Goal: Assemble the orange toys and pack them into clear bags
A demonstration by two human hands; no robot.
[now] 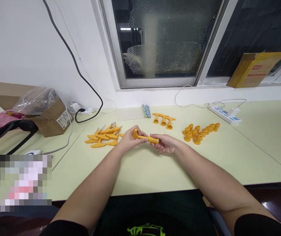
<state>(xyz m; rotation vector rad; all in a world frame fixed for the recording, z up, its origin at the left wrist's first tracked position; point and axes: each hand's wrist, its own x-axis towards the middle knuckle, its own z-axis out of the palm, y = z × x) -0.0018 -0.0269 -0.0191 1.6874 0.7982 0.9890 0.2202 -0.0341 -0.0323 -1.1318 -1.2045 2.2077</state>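
Note:
My left hand [130, 141] is closed on a yellow corkscrew [135, 133], gripping it by its T-shaped handle. In my right hand [166, 144] is a ribbed yellow plastic sleeve [153, 140], held sideways between thumb and fingers. The corkscrew's screw points right toward the sleeve; whether its tip is inside, I cannot tell. Left of my hands lies a pile of corkscrews [103, 136] with yellow handles and bare metal spirals. Several loose yellow sleeves [198, 139] stand to the right. Farther back are three corkscrews joined with sleeves [163, 122].
Small printed packets [146, 110] lie by the wall. A white power strip [225, 114] sits at the back right, another [86, 112] at the back left. An opened cardboard box [54, 116] stands on the left. A yellow carton [255, 70] leans on the window sill.

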